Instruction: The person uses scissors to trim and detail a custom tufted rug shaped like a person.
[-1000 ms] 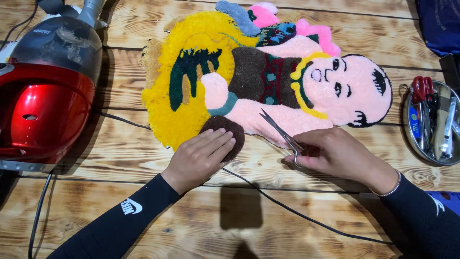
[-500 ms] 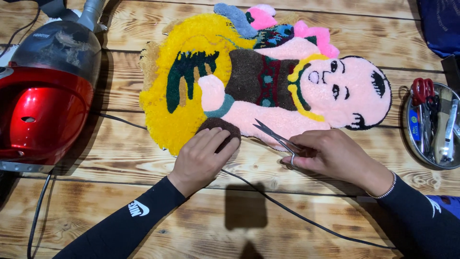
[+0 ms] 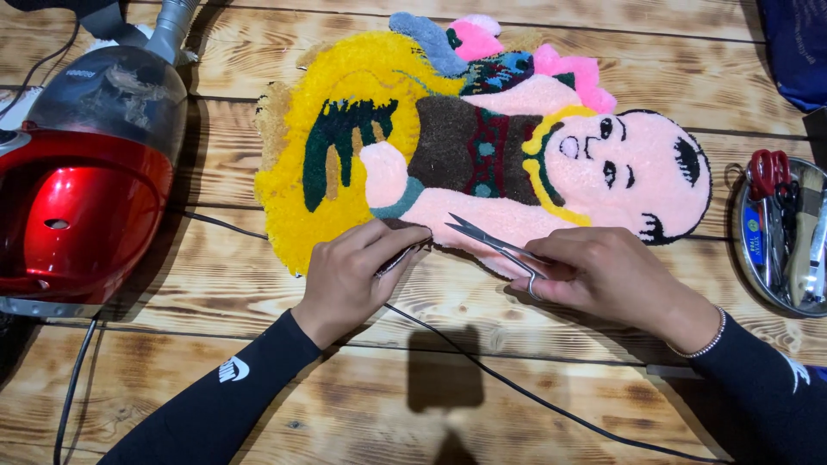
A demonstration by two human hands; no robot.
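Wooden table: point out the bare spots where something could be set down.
Bare planks lie along the wooden table front edge, between the two sleeves, crossed only by a black cable. A narrower strip runs behind the tufted rug. Crowded: vacuum cleaner at left, tool tray at right, both hands mid-table.

Single view only, from a head-worn camera looking steeply down at a wooden plank table [image 3: 215, 413] from the person's side, at close working range. Both forearms enter from the near edge. The frame crops a red vacuum cleaner [image 3: 77, 198] at the table's left edge and a metal tool tray [image 3: 741, 258] at its right edge. No second view to compare.
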